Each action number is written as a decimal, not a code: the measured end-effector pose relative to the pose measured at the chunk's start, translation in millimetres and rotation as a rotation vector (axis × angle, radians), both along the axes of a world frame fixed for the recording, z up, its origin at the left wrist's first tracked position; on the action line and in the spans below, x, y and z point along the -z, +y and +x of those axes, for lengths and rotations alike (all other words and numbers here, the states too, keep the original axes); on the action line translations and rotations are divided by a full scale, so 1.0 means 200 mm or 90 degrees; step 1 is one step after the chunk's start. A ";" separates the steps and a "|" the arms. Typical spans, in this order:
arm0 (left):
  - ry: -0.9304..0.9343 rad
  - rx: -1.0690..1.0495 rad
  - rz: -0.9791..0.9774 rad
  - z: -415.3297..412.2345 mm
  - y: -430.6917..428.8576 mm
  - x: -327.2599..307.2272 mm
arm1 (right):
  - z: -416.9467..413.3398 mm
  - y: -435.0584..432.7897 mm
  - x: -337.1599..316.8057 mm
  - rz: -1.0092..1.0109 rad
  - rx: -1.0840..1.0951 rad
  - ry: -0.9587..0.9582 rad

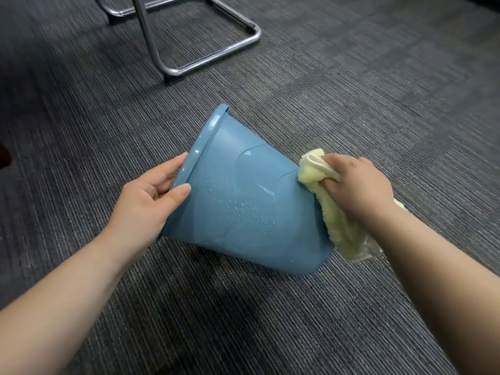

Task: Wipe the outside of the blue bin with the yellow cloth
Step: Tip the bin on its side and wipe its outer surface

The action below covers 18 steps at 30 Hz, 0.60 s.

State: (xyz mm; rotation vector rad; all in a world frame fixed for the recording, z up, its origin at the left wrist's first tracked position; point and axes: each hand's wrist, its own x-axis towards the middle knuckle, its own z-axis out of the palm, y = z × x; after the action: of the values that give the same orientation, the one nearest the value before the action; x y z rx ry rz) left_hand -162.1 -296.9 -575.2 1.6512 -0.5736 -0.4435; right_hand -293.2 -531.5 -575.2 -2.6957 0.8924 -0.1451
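Down on the grey carpet [351, 90], between the two hands: blue bin [243, 207], tipped onto its side, mouth turned left and away, base turned right and toward the lower edge of view. Lowest corner of the base down at the carpet; contact there hard to confirm. Outer wall facing up, speckled with small water drops [243, 215] across the middle, with a wet sheen higher up.

At the mouth end, left hand [151, 196]: closed on the rim [205, 139], thumb [180, 191] laid on the outside wall, fingers reaching past the rim toward the inside, rim pinched between them. Forearm bare, coming in from the lower left.

At the base end, right hand [357, 185]: fingers curled tight round a bunched yellow cloth [332, 226], knuckles up. Cloth pressed against the bin's base edge, touching it from the upper corner downward; loose remainder trailing down under the wrist, just beside the base, ending near the carpet. Forearm bare, coming in from the lower right.

Farther back on the carpet, well apart from the bin: bent chrome tube of a chair frame [216, 47], resting on the floor
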 end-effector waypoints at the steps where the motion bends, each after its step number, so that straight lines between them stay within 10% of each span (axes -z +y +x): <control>1: -0.001 0.000 0.001 0.00 0.00 0.00 | -0.02 -0.01 0.01 0.011 0.025 -0.004; 9: 0.000 -0.040 0.003 0.03 -0.03 0.01 | -0.04 0.14 -0.03 0.047 -0.171 -0.108; 18: 0.009 -0.075 0.030 0.07 0.00 0.06 | -0.16 0.05 0.03 0.031 -0.044 -0.017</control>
State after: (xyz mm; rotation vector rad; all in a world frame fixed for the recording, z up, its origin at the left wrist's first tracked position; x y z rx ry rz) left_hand -147.2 -297.7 -587.0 1.7159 -0.4552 -0.3838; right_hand -324.2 -522.1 -581.6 -2.6682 0.7846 -0.1416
